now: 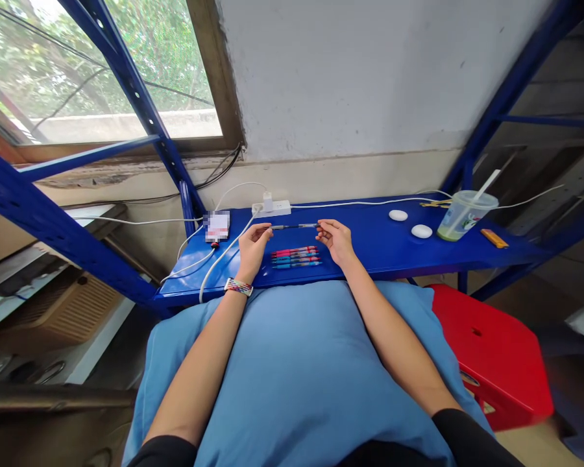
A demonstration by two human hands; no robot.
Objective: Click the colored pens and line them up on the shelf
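Between my two hands a slim dark pen (294,226) with a clear end is held level above the blue shelf (360,240). My left hand (254,248), with a patterned band at the wrist, pinches the pen's left end. At the other end, the fingertips of my right hand (335,240) close on the clear part. Just below, several pens (295,257) lie side by side in a row on the shelf, red ones at the back and blue ones nearer me.
A power strip (278,207) with white cables sits against the wall. On the left lies a small white box (217,226). To the right are two white oval objects (422,231), a plastic cup (460,217) with a straw and a yellow-orange item (494,239). A blue pillow (302,363) fills my lap; a red stool (496,350) stands at right.
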